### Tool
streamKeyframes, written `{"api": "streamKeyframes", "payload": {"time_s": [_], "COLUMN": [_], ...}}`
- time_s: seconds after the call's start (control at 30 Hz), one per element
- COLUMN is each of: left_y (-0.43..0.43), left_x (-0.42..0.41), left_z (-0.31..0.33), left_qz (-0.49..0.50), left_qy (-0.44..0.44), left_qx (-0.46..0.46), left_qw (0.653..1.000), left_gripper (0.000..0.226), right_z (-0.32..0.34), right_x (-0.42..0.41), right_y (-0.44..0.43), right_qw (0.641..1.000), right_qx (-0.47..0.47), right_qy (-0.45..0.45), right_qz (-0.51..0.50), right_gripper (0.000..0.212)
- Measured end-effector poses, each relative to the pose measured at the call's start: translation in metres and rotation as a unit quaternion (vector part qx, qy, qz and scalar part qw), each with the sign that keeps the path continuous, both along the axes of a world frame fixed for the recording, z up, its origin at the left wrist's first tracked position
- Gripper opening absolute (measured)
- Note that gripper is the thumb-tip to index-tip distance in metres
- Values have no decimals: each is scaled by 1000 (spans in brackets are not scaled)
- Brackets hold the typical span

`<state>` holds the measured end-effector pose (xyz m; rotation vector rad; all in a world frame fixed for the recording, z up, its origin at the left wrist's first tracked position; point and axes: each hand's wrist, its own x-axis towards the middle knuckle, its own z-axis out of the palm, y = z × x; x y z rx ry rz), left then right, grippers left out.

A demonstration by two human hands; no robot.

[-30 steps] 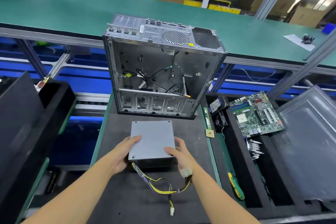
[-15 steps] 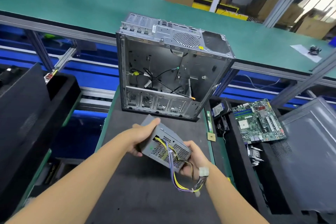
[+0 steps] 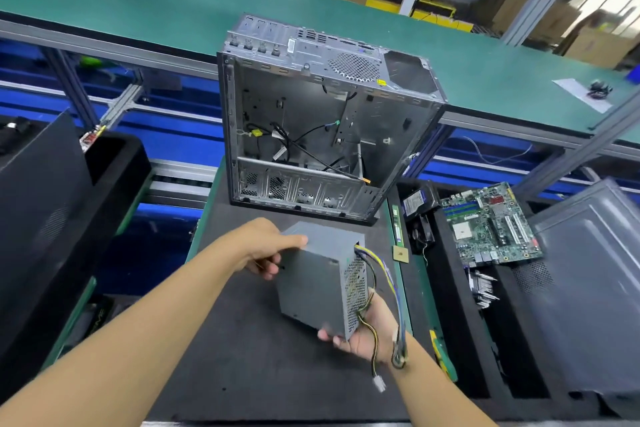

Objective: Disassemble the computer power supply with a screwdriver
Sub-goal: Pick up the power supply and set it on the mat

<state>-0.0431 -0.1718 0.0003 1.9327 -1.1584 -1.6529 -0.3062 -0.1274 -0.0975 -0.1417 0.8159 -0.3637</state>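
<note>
A black foam mat covers the counter point(image 3: 242, 357) close to the person. Above it both hands hold the grey power supply point(image 3: 315, 284) clear of the mat and tilted on one corner. The left hand point(image 3: 266, 250) grips its upper left edge, thumb lying on the top face. The right hand point(image 3: 367, 333) cups the lower corner from beneath, fingers curled round the edge. Yellow, black and purple cables point(image 3: 391, 284) leave the mesh side and hang over the right wrist, ending in a white plug. Beyond stands the opened computer case point(image 3: 311, 114), loose wires inside. To the right a green motherboard point(image 3: 491, 222) lies in a black tray beside a grey side panel point(image 3: 588, 288). Farthest back runs a green conveyor belt point(image 3: 138, 0)
</note>
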Motion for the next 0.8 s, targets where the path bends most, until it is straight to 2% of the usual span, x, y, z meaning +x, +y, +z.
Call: {"api": "streamKeyframes", "payload": {"time_s": [0.13,0.3,0.4,0.53,0.63,0.73,0.8], "left_y": [-2,-2,1,7,13,22,28], "left_x": [11,16,8,-6,-13,-19,-27], "left_z": [-2,-12,-24,-38,-51,-66,-77], "left_qz": [-15,-40,-11,20,6,-73,-83], "left_qy": [-77,-128,-72,57,145,134,130], "left_qx": [-2,-10,-21,-25,-54,-122,-171], "left_qw": [997,991,997,998,988,981,973], "left_gripper": [66,77,77,100,109,98,102], "right_z": [1,3,2,3,3,2,2], "right_x": [10,17,10,-3,-12,-20,-23], "right_y": [2,-1,-1,-3,-6,-3,1], "right_qw": [999,998,996,991,985,973,954], "right_qx": [15,35,49,68,36,-2,-39], "right_qy": [-29,33,72,97,162,225,295], "right_qz": [27,28,32,56,56,52,32], "right_gripper": [63,64,62,58,50,41,34]}}
